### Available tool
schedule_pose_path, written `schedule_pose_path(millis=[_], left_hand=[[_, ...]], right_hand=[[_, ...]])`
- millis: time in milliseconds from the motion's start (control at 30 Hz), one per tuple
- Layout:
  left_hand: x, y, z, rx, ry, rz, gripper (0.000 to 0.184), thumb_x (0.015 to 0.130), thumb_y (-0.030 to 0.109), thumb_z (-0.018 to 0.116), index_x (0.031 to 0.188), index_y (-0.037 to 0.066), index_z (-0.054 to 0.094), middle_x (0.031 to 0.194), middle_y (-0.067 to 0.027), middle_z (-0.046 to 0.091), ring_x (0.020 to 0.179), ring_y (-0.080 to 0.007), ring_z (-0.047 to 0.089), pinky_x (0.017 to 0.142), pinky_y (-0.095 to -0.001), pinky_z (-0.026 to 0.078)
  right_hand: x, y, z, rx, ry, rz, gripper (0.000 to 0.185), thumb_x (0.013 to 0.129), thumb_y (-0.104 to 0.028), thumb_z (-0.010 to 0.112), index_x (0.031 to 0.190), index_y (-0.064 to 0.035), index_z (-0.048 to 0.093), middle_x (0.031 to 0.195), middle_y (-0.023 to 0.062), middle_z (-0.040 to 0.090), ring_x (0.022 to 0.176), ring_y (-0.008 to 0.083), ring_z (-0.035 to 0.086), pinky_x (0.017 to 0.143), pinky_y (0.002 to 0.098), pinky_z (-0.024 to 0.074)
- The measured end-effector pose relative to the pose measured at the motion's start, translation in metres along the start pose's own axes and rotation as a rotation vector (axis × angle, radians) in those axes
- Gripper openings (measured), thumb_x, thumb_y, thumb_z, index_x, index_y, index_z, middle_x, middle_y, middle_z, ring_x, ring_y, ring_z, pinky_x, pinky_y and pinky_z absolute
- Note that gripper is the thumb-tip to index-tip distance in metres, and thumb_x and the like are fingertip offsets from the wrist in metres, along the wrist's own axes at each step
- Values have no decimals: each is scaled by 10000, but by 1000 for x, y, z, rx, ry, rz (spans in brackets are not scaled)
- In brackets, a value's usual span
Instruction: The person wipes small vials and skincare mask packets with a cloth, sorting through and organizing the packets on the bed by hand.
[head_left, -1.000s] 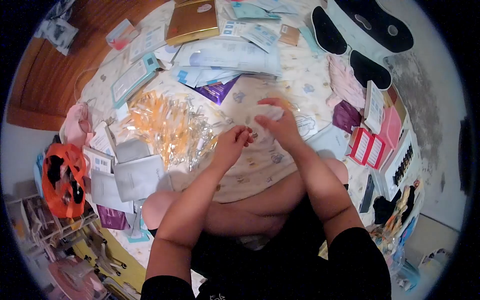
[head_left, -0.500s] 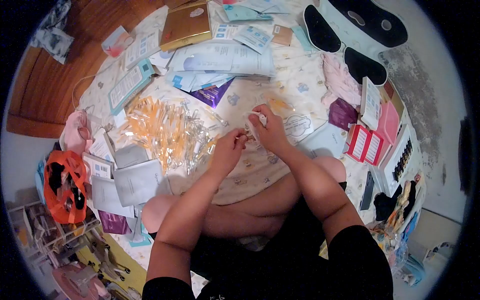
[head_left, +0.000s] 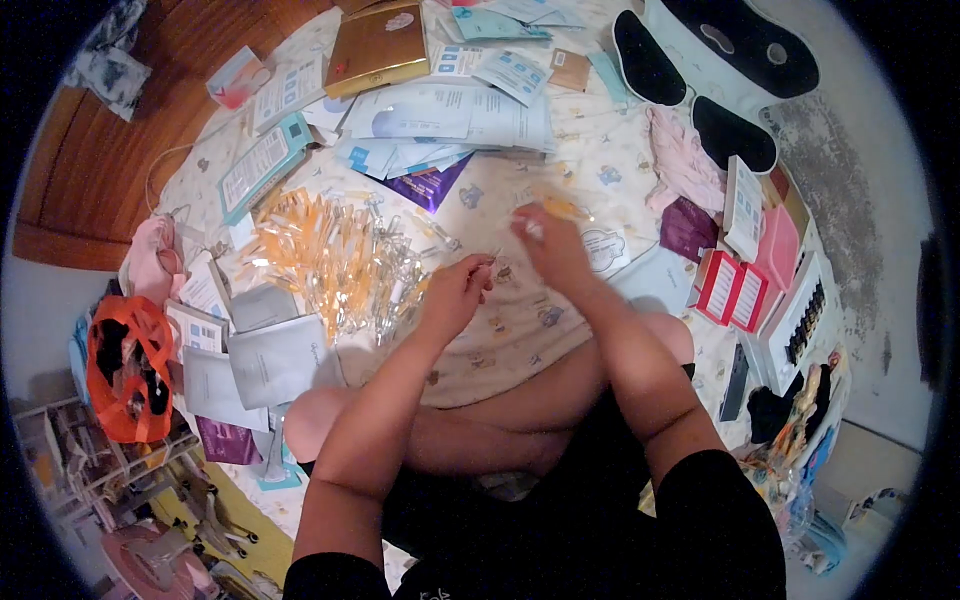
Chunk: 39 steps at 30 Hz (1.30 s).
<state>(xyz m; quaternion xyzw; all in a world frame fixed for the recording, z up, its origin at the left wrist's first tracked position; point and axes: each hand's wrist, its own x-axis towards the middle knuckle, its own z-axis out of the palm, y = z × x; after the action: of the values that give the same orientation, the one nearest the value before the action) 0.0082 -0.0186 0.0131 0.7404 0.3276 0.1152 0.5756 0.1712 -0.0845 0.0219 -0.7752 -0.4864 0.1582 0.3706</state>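
Observation:
My left hand (head_left: 460,292) is closed in a pinch over the patterned sheet (head_left: 500,345); what its fingertips hold is too small to make out. Up and to the right of it, my right hand (head_left: 552,245) is smeared by motion, its fingers curled around a crumpled white tissue (head_left: 533,230). Just beyond that hand lie a few orange-tipped ampoules (head_left: 568,207). A large heap of slim orange and clear ampoules (head_left: 325,260) spreads to the left of my left hand. To the right of my right hand lies a white label-shaped card (head_left: 604,250).
Flat white-blue sachets (head_left: 450,120), a purple packet (head_left: 430,185) and a gold box (head_left: 378,50) lie at the back. Grey sachets (head_left: 280,360) and an orange bag (head_left: 130,370) sit left. A red-edged box (head_left: 730,290) and a white tray of dark vials (head_left: 800,325) stand right.
My right hand has moved away from my left hand, slightly up and to the right, with the white tissue. My left hand stays almost in place, still pinched.

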Motion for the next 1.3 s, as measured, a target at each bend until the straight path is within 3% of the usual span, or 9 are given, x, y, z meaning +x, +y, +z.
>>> schedule_pose_path(millis=[133,200,300,633,700,800,1033,1100,1300], left_hand=[[0,-19,-4,329,51,-118,224,819,164,539,1005,39,532,710,-110,627,627,-238,610,578,-354,477],[0,-23,-6,493,79,-141,238,795,188,566,991,58,532,700,-112,627,659,-277,618,600,-395,480],[-2,-25,-8,673,107,-150,282,777,227,590,990,65,501,742,-135,628,739,-318,611,645,-428,473],[-3,1,-12,610,89,-147,309,788,291,597,977,62,510,782,-137,629,722,-310,608,638,-393,472],[-4,0,-6,485,12,-81,294,796,274,593,975,54,516,782,-128,632,705,-288,614,634,-380,475],[-3,0,4,34,-50,-3,232,820,211,568,956,27,531,774,-99,635,671,-219,614,630,-342,482],[4,-2,-4,-78,-6,-181,202,843,145,501,938,-27,547,774,-104,640,679,-174,612,641,-298,485],[4,-3,-4,24,-40,-160,200,841,139,491,926,-32,549,761,-111,639,680,-179,615,641,-305,486],[3,-12,3,145,-77,-76,197,828,123,452,905,-17,567,718,-115,632,668,-209,619,642,-318,483]], right_hand=[[4,-1,-39,-64,-113,138,185,780,-223,590,907,-90,575,820,184,607,779,331,593,650,416,462],[-8,8,-34,-298,-638,-14,286,715,-245,652,916,-52,584,826,157,615,778,304,602,689,376,468],[-26,16,-5,-651,-941,-97,275,691,-215,647,911,-58,600,828,150,623,801,307,604,713,384,478],[-15,6,7,-488,-725,-26,230,718,-189,597,890,-39,628,888,164,631,784,324,617,685,384,496],[-8,1,3,138,-413,150,220,758,-218,601,874,-33,612,837,131,637,729,260,617,650,344,483],[-7,8,16,705,-422,423,245,772,-261,630,882,-46,588,798,64,622,702,173,579,628,301,462],[-6,-1,15,774,-311,378,195,771,-118,642,935,-57,557,845,14,585,769,103,542,684,245,443],[-8,-2,21,408,-112,-125,247,732,-83,660,951,-59,547,833,18,591,760,118,554,687,260,450],[-14,-10,21,341,-217,-82,248,729,-116,639,936,-54,516,786,121,601,753,244,590,673,328,458]])
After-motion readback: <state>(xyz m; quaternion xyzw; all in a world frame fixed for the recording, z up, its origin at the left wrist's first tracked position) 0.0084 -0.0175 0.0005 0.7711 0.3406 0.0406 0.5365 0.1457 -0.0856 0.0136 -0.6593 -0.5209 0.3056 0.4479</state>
